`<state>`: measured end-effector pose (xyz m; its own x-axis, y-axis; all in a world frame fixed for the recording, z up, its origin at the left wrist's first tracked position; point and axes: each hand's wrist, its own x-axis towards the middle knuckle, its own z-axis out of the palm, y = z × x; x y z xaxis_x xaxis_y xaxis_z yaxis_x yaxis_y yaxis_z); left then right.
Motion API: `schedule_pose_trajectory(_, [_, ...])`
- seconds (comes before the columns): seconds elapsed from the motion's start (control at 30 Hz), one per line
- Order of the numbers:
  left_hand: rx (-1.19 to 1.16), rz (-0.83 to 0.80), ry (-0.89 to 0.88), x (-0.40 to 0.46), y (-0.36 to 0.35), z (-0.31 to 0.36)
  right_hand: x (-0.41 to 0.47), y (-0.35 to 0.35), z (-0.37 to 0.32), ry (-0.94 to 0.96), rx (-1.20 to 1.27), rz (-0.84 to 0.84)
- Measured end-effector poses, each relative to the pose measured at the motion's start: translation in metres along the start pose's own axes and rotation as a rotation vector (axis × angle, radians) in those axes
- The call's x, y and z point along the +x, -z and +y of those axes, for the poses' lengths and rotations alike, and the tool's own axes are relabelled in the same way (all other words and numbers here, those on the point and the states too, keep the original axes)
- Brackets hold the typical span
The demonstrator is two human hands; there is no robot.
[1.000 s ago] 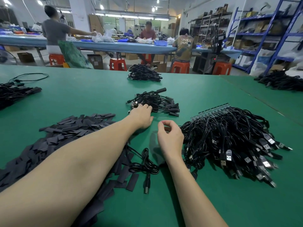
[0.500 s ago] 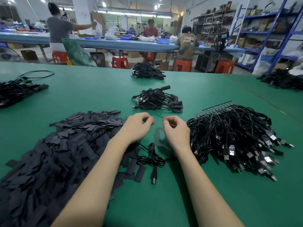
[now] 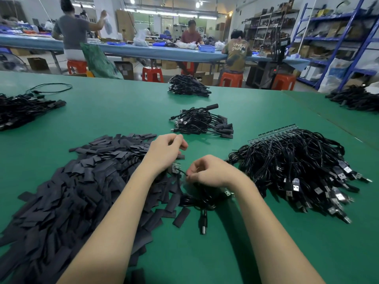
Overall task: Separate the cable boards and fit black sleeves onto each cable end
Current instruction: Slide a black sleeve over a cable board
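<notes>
While your right hand point(image 3: 211, 171) pinches a thin black cable point(image 3: 181, 172) between thumb and curled fingers, the small board point(image 3: 176, 168) at that cable's end lies just left of it, under the heel of your left hand point(image 3: 166, 150). Your left hand hovers with fingers curled over the near edge of the sleeves point(image 3: 82, 181); whether it grips a sleeve cannot be told. The rest of the held cable lies coiled on the worktop point(image 3: 205, 253) under your right wrist, its plug point(image 3: 203, 224) pointing toward you.

Counts: one large heap of flat black sleeves at left, too many to count; one large bundle point(image 3: 297, 171) of unsleeved cables at right, just beside your right hand, with a strip of joined boards point(image 3: 272, 132) at its far edge; one smaller pile point(image 3: 203, 124) of cables beyond your hands; three further cable piles, at far centre point(image 3: 187, 86), far left point(image 3: 22, 109) and far right point(image 3: 354, 98). Three people work at the blue bench point(image 3: 164, 51) behind.

Against the frame half a second ago: your hands were level and near touching, both closed; now the right has dropped toward you and drawn the board end out, and the left has shifted onto the sleeves.
</notes>
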<state>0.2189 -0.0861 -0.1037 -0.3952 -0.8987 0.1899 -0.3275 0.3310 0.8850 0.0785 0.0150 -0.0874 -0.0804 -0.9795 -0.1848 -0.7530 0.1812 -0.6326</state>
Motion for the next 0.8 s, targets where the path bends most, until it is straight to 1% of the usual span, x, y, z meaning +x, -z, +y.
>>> schedule_pose_trajectory(0.07, [-0.012,0.032,0.0,0.001,0.002,0.0,-0.008,0.014,0.004,-0.002,0.218,-0.102])
schedule_pose_trajectory(0.1, [-0.009,0.017,0.011,0.0,0.002,0.0,-0.013,0.02,0.008,0.012,0.361,-0.146])
schedule_pose_trajectory(0.17, [-0.027,-0.077,0.046,-0.002,-0.002,0.003,-0.02,0.029,0.013,0.069,0.559,-0.211])
schedule_pose_trajectory(0.23, [-0.152,-0.18,0.099,-0.006,-0.008,0.011,-0.022,0.033,0.016,0.106,0.597,-0.231])
schedule_pose_trajectory(0.3, [-0.357,-0.247,0.152,-0.011,-0.013,0.019,-0.021,0.032,0.017,0.107,0.557,-0.181])
schedule_pose_trajectory(0.33, [-0.417,-0.26,0.149,-0.011,-0.015,0.022,-0.019,0.031,0.018,0.102,0.541,-0.152])
schedule_pose_trajectory(0.43, [-0.437,-0.215,0.108,-0.013,-0.018,0.024,-0.016,0.029,0.018,0.083,0.576,-0.09])
schedule_pose_trajectory(0.5, [-0.542,-0.2,0.149,-0.014,-0.016,0.026,-0.011,0.028,0.02,0.054,0.695,0.028])
schedule_pose_trajectory(0.57, [-0.633,-0.212,0.184,-0.014,-0.012,0.028,-0.007,0.025,0.021,0.038,0.853,0.193])
schedule_pose_trajectory(0.63, [-0.602,-0.211,0.201,-0.013,-0.008,0.028,-0.004,0.022,0.021,0.068,0.968,0.279])
schedule_pose_trajectory(0.73, [-0.563,-0.264,0.21,-0.014,-0.006,0.026,-0.006,0.023,0.019,0.136,1.082,0.239])
schedule_pose_trajectory(0.8, [-0.61,-0.346,0.19,-0.015,-0.007,0.025,-0.006,0.026,0.018,0.114,1.134,0.187])
